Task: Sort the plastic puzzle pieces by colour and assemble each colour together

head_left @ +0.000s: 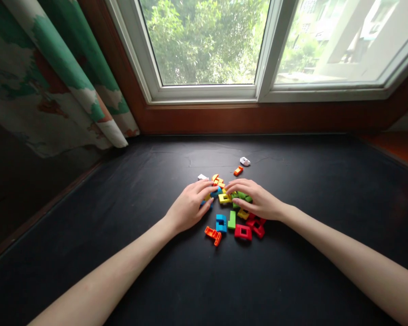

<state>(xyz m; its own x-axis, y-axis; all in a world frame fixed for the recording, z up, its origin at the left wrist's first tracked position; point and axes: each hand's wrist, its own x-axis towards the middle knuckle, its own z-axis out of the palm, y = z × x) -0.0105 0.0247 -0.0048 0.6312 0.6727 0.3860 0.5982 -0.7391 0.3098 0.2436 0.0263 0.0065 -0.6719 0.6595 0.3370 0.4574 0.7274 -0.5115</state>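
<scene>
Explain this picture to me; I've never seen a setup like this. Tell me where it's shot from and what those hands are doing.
This picture comes from a camera worn on a person's head, looking forward and down, so the arms reach in from the bottom. The left hand and right hand rest on a heap of colourful plastic pieces on a black surface below a window. Both hands touch the pieces, but neither clearly grips one. A patterned curtain hangs at the left.
</scene>
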